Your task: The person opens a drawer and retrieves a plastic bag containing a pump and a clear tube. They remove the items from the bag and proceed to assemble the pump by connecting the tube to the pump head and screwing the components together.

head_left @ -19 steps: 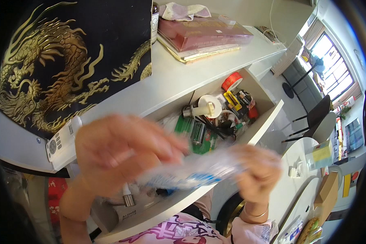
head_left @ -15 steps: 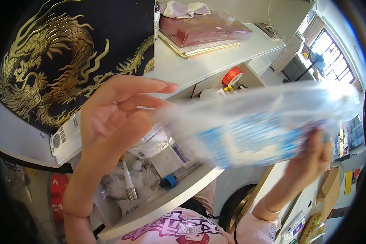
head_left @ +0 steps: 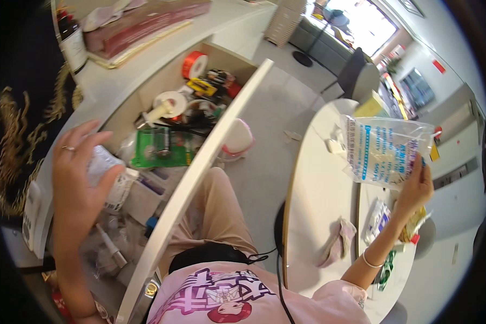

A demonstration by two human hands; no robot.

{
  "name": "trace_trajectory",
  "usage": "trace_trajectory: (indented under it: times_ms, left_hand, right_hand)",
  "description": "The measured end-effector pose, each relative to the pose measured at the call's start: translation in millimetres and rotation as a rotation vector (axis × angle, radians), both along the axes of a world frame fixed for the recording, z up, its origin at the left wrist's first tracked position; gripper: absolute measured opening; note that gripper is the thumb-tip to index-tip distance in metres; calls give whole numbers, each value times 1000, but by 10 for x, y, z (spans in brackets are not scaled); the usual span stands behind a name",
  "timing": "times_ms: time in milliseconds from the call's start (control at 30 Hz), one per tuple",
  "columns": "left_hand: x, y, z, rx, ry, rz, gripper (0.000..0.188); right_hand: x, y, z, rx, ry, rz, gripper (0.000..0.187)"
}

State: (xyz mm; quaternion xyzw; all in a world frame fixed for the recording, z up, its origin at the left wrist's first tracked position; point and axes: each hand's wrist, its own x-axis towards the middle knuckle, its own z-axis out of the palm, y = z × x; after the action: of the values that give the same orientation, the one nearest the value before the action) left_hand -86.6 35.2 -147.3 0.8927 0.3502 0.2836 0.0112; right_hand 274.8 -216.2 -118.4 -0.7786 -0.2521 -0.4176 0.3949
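My right hand (head_left: 416, 186), its arm stretched out to the right, pinches the lower right edge of a clear plastic bag (head_left: 386, 150) with blue and purple print. The bag hangs over the round white table. My left hand (head_left: 81, 178), wearing a ring, is raised over the left part of an open drawer (head_left: 200, 173) with fingers spread. Between its thumb and fingers shows a white packet (head_left: 101, 164); it seems to lie in the drawer below. Near it in the drawer are a white tube with a metallic end (head_left: 112, 245) and a green packet (head_left: 151, 148).
The drawer also has a red tape roll (head_left: 194, 65) and a white roll (head_left: 170, 104). On the cabinet top (head_left: 221, 27) sit a reddish box (head_left: 146, 27) and a dark bottle (head_left: 73, 46). A cloth (head_left: 337, 243) lies on the white table (head_left: 318, 205).
My view has turned right, showing the table. My right hand has carried the plastic bag away from the drawer and over the table. My left hand no longer is near the bag.
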Motion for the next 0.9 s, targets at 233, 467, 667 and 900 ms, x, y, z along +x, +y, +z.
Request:
trace_trajectory:
  times_ms: [233, 467, 667, 900]
  left_hand:
    - [-105, 62, 87, 86, 7, 96, 43]
    - [-171, 86, 73, -147, -18, 91, 45]
    - [-258, 223, 32, -236, -108, -10, 34]
    - [-72, 51, 302, -654, -295, -149, 21]
  right_hand:
    - [285, -549, -719, -50, 417, -61, 25]
    - [548, -788, -1277, -375, 477, -235, 24]
    - [384, -467, -878, -476, 371, -202, 25]
    - [-343, 488, -393, -215, 435, 690, 18]
